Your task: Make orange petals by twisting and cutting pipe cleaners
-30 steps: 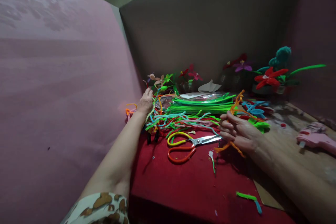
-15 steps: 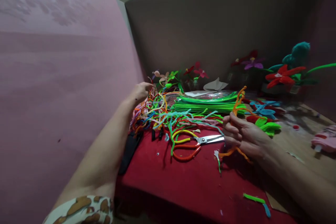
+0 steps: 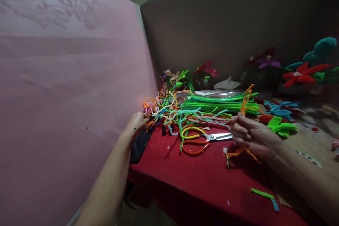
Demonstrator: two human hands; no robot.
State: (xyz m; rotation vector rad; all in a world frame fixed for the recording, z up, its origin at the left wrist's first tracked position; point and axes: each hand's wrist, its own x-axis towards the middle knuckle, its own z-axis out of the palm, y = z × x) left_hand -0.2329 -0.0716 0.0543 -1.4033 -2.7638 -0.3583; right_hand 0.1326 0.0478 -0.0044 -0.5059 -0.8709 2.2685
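My right hand (image 3: 255, 137) is closed around a bunch of orange pipe cleaners (image 3: 246, 104); their ends stick out above and below the fist. At the near left end of a tangled heap of coloured pipe cleaners (image 3: 169, 107), my left hand (image 3: 137, 123) has its fingers curled together beside orange and purple strands. What those fingers hold, if anything, is hidden. Just below this hand lies a black phone (image 3: 141, 144). Between the hands rest scissors (image 3: 203, 139) with one yellow and one red handle, their blade tips close to my right hand.
Long green pipe cleaners (image 3: 222, 105) lie in clear wrapping behind the scissors. Finished flowers stand along the back, including a red one (image 3: 302, 74). A green flower piece (image 3: 282, 126) lies to the right. A green and blue scrap (image 3: 265, 195) is on the red cloth (image 3: 190, 176).
My left hand has come down and nearer, from the back of the heap to its near left end, uncovering the phone. My right hand keeps the orange pipe cleaners. The view has shifted left.
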